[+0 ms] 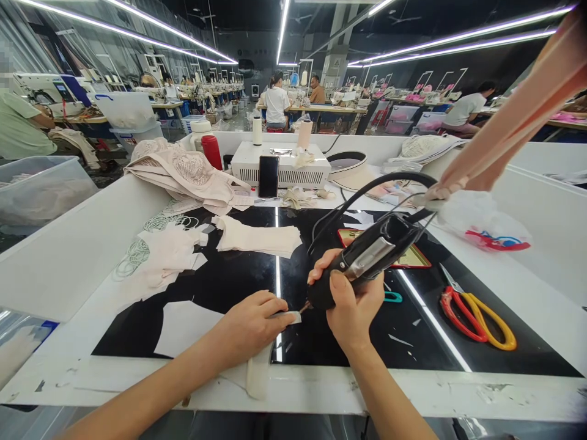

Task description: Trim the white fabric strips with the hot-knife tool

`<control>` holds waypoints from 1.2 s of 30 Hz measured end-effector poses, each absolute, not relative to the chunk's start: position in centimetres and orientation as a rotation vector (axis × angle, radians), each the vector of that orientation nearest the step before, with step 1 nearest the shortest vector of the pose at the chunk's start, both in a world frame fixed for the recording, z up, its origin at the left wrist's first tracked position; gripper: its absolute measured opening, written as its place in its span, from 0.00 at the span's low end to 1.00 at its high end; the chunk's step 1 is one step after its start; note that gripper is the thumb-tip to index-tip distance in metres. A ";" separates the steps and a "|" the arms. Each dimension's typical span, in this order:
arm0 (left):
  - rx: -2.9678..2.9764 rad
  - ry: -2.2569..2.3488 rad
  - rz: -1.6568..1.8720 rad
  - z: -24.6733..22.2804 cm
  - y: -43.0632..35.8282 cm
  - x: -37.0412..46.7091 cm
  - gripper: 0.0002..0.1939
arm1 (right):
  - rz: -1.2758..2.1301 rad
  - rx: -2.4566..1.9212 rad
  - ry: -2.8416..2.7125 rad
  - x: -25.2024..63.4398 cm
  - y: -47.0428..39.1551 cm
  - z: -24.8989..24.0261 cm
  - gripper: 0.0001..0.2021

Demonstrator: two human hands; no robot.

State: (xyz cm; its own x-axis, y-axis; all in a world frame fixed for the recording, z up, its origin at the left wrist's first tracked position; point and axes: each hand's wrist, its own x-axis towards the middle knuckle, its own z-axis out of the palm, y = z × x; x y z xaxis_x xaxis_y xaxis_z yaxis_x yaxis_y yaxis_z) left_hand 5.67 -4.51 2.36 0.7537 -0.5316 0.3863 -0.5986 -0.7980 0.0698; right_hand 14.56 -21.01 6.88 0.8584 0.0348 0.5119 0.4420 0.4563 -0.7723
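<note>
Busy sewing workshop, glossy black desk, left hand pressing fabric strip flat, right hand gripping corded hot tool, scissors nearby

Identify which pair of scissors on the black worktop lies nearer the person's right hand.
The small teal-handled scissors, lying just beside the right hand. The red-and-yellow scissors lie farther right.

My white-edged worktable with a glossy black top carries stacks of pale pink fabric pieces, red and yellow-handled scissors, a white box-shaped machine and a narrow pale strap beneath my hands.
</note>
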 end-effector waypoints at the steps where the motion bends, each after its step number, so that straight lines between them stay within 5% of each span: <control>1: 2.763 -0.899 0.525 2.4 -4.5 5.7 0.14 | -0.264 -1.081 -0.498 14.5 -21.0 6.9 0.17; 36: 2.768 -0.925 0.532 2.1 -4.6 5.6 0.15 | -0.288 -1.087 -0.499 14.1 -21.2 6.8 0.13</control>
State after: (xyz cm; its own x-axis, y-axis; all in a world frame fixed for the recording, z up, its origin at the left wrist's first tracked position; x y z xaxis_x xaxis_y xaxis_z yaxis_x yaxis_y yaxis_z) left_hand 5.64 -4.58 2.12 0.7433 -0.5461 0.3864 -0.6086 -0.7918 0.0515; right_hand 14.14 -21.24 6.82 0.8541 0.0178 0.5198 0.4590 0.4439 -0.7696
